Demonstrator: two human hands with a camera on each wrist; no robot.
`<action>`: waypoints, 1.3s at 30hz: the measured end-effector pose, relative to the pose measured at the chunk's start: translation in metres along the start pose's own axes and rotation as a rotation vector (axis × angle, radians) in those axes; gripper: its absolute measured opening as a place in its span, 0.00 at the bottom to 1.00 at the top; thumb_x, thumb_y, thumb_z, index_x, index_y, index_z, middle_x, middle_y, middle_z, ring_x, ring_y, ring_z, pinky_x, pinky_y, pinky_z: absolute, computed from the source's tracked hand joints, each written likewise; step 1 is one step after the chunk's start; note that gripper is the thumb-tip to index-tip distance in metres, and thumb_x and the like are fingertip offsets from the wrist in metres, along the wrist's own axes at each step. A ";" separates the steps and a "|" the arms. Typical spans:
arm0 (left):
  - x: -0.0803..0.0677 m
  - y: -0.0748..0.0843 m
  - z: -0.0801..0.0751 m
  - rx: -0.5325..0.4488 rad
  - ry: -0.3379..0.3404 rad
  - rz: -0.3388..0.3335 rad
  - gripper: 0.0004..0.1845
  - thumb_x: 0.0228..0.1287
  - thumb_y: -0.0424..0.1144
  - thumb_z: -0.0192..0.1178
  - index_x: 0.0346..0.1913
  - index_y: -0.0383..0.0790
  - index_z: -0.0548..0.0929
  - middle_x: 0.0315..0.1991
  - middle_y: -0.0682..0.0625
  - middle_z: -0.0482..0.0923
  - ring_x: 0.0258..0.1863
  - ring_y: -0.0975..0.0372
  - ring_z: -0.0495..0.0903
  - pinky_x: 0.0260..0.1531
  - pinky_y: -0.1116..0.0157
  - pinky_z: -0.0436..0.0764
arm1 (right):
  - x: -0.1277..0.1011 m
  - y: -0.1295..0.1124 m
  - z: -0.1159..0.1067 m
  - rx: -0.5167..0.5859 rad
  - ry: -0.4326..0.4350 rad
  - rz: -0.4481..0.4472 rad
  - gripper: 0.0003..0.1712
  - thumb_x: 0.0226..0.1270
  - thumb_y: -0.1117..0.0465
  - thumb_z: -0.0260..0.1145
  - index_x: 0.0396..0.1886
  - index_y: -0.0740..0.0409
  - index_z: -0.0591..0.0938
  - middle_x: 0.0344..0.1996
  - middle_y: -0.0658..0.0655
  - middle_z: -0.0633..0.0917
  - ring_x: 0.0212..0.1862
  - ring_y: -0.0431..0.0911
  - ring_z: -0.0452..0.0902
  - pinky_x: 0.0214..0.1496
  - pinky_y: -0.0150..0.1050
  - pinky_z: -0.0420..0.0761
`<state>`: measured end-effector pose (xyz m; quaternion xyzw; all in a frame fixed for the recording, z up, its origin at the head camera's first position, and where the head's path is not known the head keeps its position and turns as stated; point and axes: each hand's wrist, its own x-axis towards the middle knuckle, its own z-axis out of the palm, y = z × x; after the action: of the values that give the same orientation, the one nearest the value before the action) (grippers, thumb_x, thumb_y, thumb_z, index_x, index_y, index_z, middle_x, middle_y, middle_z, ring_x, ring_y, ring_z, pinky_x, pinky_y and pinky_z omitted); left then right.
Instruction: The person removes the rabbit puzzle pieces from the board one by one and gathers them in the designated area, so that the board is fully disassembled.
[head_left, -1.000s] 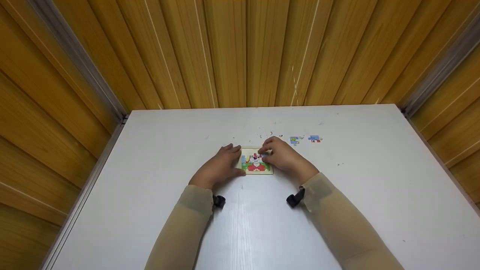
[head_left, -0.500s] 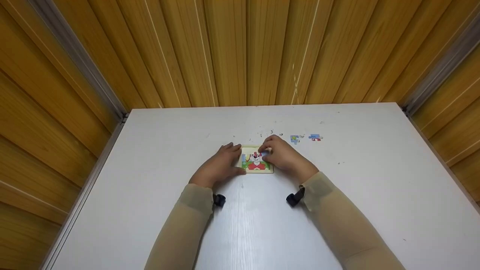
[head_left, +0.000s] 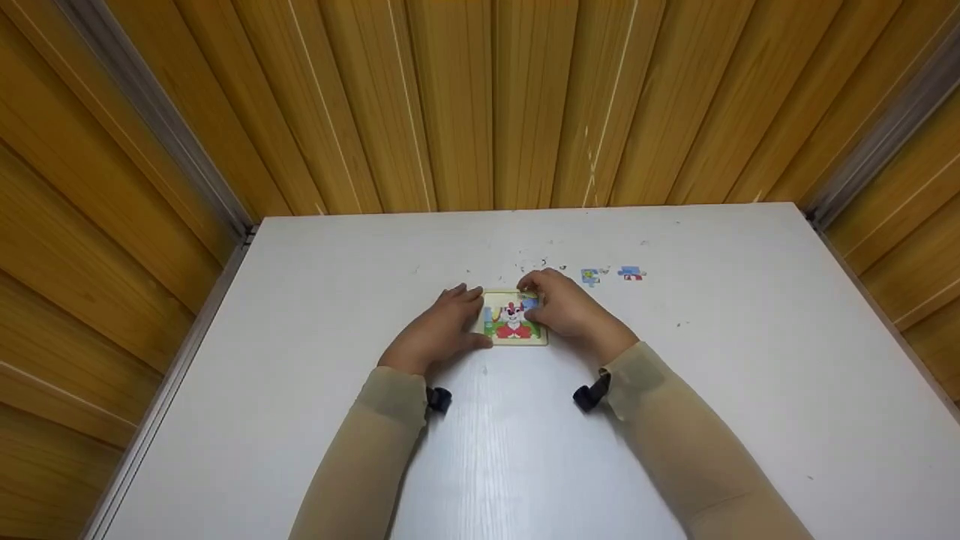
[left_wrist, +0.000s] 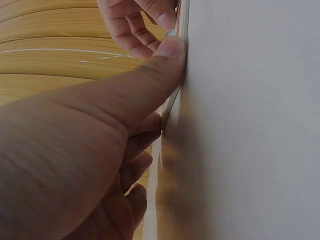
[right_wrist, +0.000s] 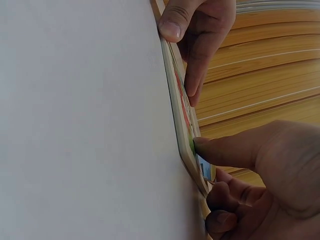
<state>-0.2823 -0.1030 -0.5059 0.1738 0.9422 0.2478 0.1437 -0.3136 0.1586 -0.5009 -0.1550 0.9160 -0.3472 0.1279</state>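
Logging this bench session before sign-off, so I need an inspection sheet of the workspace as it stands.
Surface: white table with small dark specks near the far middle.
Job's things: square puzzle board lies flat, picture mostly filled in.
Clutter: two loose puzzle pieces lie right of the board, apart from it.
Grippers: left hand grips the board's left edge, thumb on its near corner; right hand presses a piece at the board's far right corner.
Cables: nothing seen; black wrist mounts only.
Surroundings: wood-panelled walls on three sides.
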 end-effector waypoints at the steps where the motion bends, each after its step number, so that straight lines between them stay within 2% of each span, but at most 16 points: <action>1: 0.000 0.000 0.000 -0.003 0.001 -0.002 0.48 0.75 0.55 0.76 0.90 0.49 0.66 0.93 0.56 0.57 0.96 0.53 0.46 0.94 0.47 0.56 | 0.001 0.000 0.000 0.004 0.003 0.001 0.26 0.80 0.62 0.74 0.74 0.58 0.83 0.74 0.62 0.80 0.77 0.59 0.77 0.88 0.61 0.71; 4: 0.000 0.000 0.000 -0.011 0.001 -0.006 0.48 0.75 0.55 0.77 0.90 0.49 0.66 0.94 0.56 0.57 0.96 0.52 0.46 0.94 0.47 0.55 | 0.002 0.001 -0.001 0.002 0.009 0.007 0.29 0.80 0.62 0.74 0.76 0.60 0.81 0.75 0.63 0.80 0.78 0.60 0.76 0.89 0.60 0.71; 9: 0.000 0.000 -0.001 -0.015 0.002 0.002 0.49 0.74 0.54 0.77 0.90 0.49 0.66 0.94 0.56 0.57 0.96 0.53 0.46 0.94 0.47 0.55 | 0.000 0.001 -0.002 0.020 0.014 0.017 0.27 0.79 0.64 0.74 0.75 0.60 0.84 0.75 0.62 0.81 0.82 0.61 0.74 0.91 0.61 0.67; 20: 0.001 0.000 -0.002 0.010 0.004 0.017 0.48 0.74 0.54 0.78 0.90 0.47 0.67 0.93 0.54 0.59 0.96 0.52 0.47 0.93 0.47 0.57 | 0.001 0.002 -0.005 -0.015 0.003 -0.007 0.27 0.81 0.63 0.72 0.76 0.58 0.85 0.74 0.65 0.80 0.80 0.64 0.74 0.89 0.64 0.69; 29: 0.001 0.001 0.000 0.009 0.002 -0.008 0.48 0.74 0.55 0.78 0.89 0.48 0.68 0.93 0.55 0.58 0.96 0.47 0.47 0.93 0.44 0.57 | -0.001 0.002 -0.006 -0.035 -0.020 -0.025 0.28 0.82 0.61 0.72 0.78 0.59 0.84 0.71 0.63 0.80 0.75 0.61 0.77 0.86 0.61 0.73; 39: 0.002 0.002 -0.001 0.007 -0.009 0.004 0.49 0.74 0.55 0.77 0.90 0.46 0.66 0.94 0.54 0.57 0.96 0.46 0.47 0.93 0.44 0.56 | 0.000 0.003 -0.008 -0.018 -0.006 0.018 0.27 0.81 0.58 0.74 0.75 0.58 0.86 0.72 0.62 0.83 0.79 0.63 0.76 0.89 0.63 0.69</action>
<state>-0.2841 -0.1013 -0.5047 0.1775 0.9420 0.2440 0.1467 -0.3173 0.1660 -0.4972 -0.1490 0.9200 -0.3374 0.1323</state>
